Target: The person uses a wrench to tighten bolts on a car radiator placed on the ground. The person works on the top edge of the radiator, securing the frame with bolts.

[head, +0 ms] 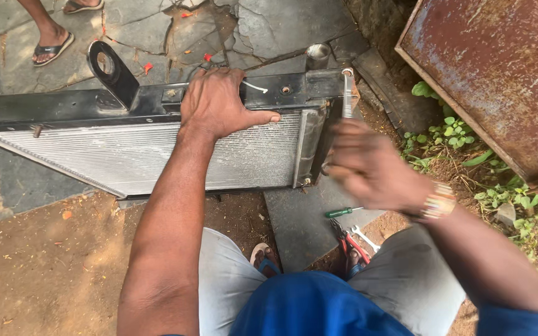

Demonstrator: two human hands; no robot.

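A large silver finned metal radiator with a black top tank stands on its edge on the grey stone floor, and it leans a little towards the person. The left hand lies flat over the black top tank, with the fingers over the far side and the thumb stretched along the silver fins; the grip is wide and presses on the radiator and does not close around it. A black metal bracket with a round hole rises from the tank, to the left of this hand.

The right hand is at the right end of the radiator and it is blurred. It seems to be closed on the lower part of a thin silver metal tool, which stands upright against the right corner of the tank, but I cannot tell surely how the fingers hold it. A beaded bracelet is on the right wrist.

On the ground between the radiator and the person's knees lie a screwdriver with a green handle, pliers with red handles and a small silver spanner, all near each other. A short metal pipe piece stands behind the radiator. At the right there is a rusty brown metal sheet with green weeds under it. At the top left, a foot of another person in a black sandal is on the stones.
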